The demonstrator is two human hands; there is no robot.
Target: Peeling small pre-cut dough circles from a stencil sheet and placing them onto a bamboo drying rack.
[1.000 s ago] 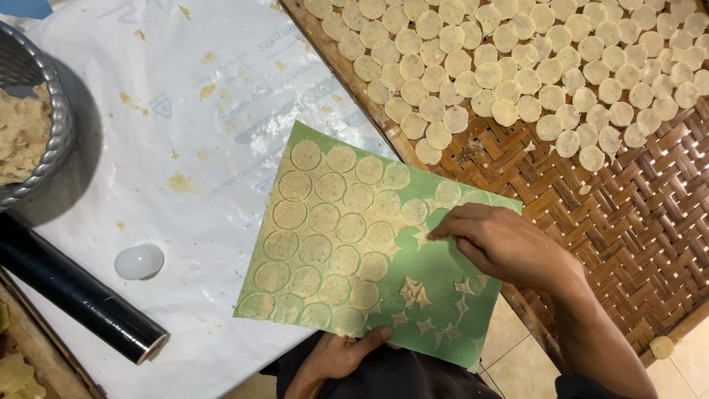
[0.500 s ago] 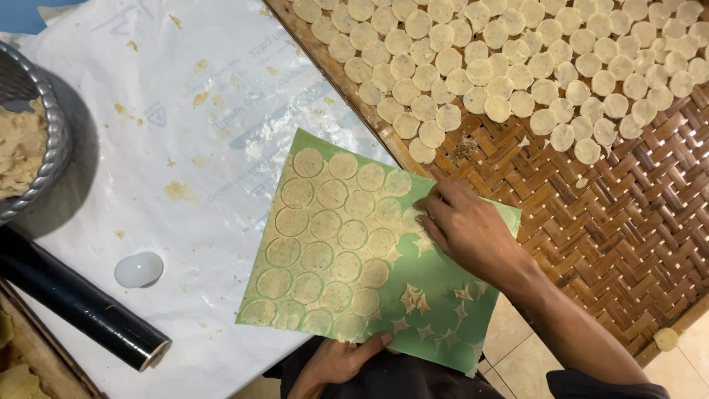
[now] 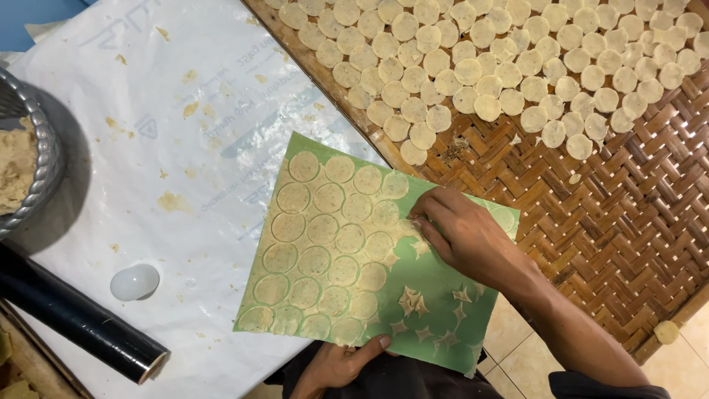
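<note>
the right hand point(image 3: 461, 236) covers its own fingertips and whichever dough disc on the green sheet point(image 3: 443, 288) they work at. at six o'clock the left hand point(image 3: 336, 366) is cut by the frame. at nine o'clock the metal bowl point(image 3: 33, 181) runs off the edge, as does the woven tray point(image 3: 628, 222) toward three.

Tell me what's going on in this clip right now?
A person works over a green sheet covered with thin cut dough rounds. The right hand picks at a round near the sheet's middle, while the left hand steadies its near edge. Small star-shaped dough scraps lie where rounds are gone. Many rounds already sit on a woven bamboo tray. A black roller lies on the white plastic sheet.
</note>
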